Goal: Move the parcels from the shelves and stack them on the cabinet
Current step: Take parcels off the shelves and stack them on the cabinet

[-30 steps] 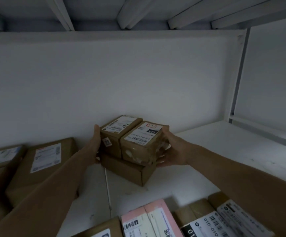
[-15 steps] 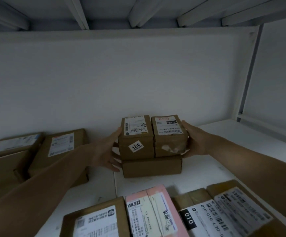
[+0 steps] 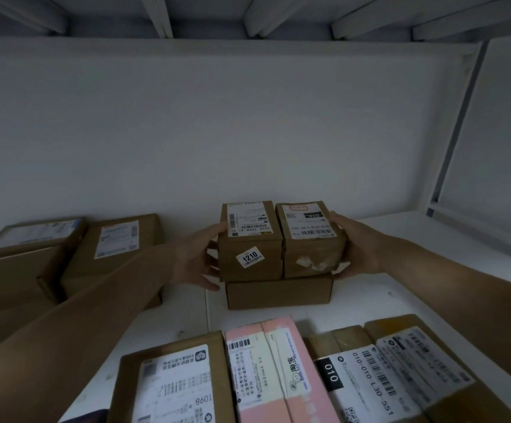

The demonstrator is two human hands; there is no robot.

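Note:
Two small brown parcels stand side by side on a flat brown box (image 3: 278,293) on a white surface (image 3: 370,300). The left small parcel (image 3: 249,257) bears a "1210" sticker, and my left hand (image 3: 197,259) grips its left side. The right small parcel (image 3: 309,239) has torn tape on its front. My right hand (image 3: 356,245) holds its right side, fingers over the top edge and thumb low at the front. Both parcels are squeezed between my hands and rest on the flat box.
Two larger brown boxes (image 3: 113,248) lie at the left. Near me lie a labelled brown box (image 3: 175,383), a pink parcel (image 3: 275,367) and another labelled box (image 3: 401,370). A white wall stands behind, a white post (image 3: 452,141) at the right, beams overhead.
The two small parcels have turned from skewed to square-on atop the flat box. My hands stayed on their sides, and the view drew back a little.

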